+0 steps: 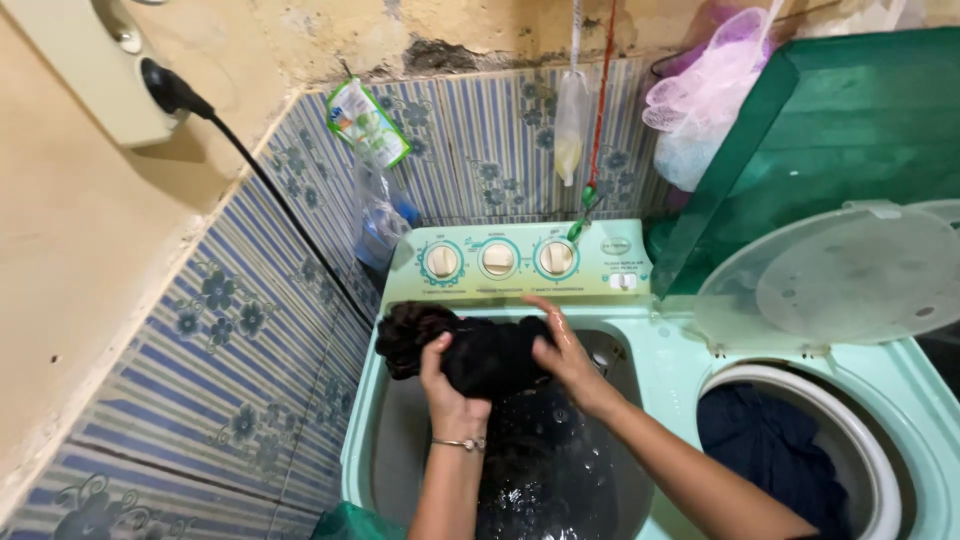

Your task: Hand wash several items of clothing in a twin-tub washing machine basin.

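While both hands closed on it, the wet black garment (pixel 470 350) hung bunched above the dark water (pixel 545 470) in the wash tub (pixel 385 440) of a mint-green twin-tub washing machine (pixel 655 360); the left hand (pixel 450 395), a thin bracelet (pixel 460 443) at its wrist, kept its grip pinched on the cloth from below, and the right hand (pixel 565 350) pressed its fingers into the cloth's right end. Beyond them stood three control dials (pixel 498 259), the raised clear lid (pixel 830 275) and the spin tub (pixel 775 440) holding dark blue cloth, with blue patterned tiles (pixel 230 360) to the left.

Even, moderate indoor light; wide-angle edge distortion; wet glare
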